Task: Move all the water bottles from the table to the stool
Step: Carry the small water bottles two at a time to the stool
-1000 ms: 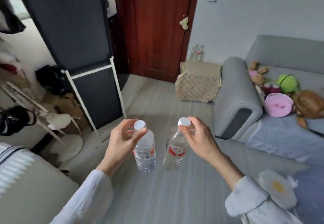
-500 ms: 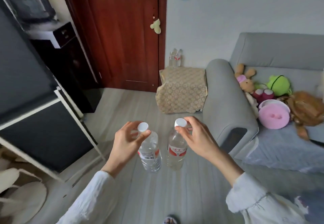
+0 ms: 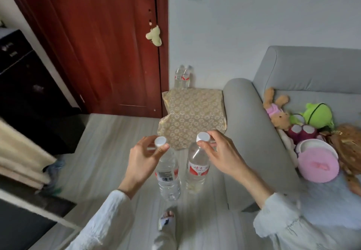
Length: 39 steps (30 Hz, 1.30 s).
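My left hand pinches the white cap of a clear water bottle with a red label, which hangs upright in the air. My right hand grips the neck of a second water bottle the same way, close beside the first. Ahead stands the stool, draped in a gold patterned cloth, between the door and the sofa arm. Two more bottles stand at its back edge against the wall. The table is out of view.
A grey sofa with several plush toys and a pink round toy fills the right side. A red-brown door is behind the stool. A black cabinet and a framed panel stand to the left. My foot shows below.
The view has swung right and moved closer to the stool and sofa. Both hands keep the same hold on the bottles, carried forward with me.
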Motion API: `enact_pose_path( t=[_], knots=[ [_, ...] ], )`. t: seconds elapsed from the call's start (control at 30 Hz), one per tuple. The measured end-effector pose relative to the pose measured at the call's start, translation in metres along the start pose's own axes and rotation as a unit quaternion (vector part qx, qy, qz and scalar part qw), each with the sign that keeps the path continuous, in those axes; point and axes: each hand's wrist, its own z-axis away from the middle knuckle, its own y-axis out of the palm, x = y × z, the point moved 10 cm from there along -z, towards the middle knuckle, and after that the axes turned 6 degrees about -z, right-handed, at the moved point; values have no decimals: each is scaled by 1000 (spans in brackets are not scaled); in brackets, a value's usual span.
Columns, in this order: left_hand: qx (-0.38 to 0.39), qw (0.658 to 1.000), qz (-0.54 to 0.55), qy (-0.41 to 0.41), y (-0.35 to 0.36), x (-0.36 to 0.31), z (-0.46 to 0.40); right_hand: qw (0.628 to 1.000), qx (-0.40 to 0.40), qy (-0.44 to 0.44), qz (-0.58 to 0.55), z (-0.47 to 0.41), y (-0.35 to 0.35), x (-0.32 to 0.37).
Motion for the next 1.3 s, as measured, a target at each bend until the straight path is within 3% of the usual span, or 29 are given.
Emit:
enact_pose_path(
  t=[0.43, 1.03, 1.3],
  knots=[
    [47, 998, -25, 33, 89, -28, -286, 998, -25, 62, -1, -252, -51, -94],
    [-8, 994, -93, -65, 243, -3, -566, 976, 126, 34, 173, -566, -94, -275],
    [93, 983, -131, -92, 331, 51, -684, 962, 150, 113, 196, -658, -69, -376]
  ],
)
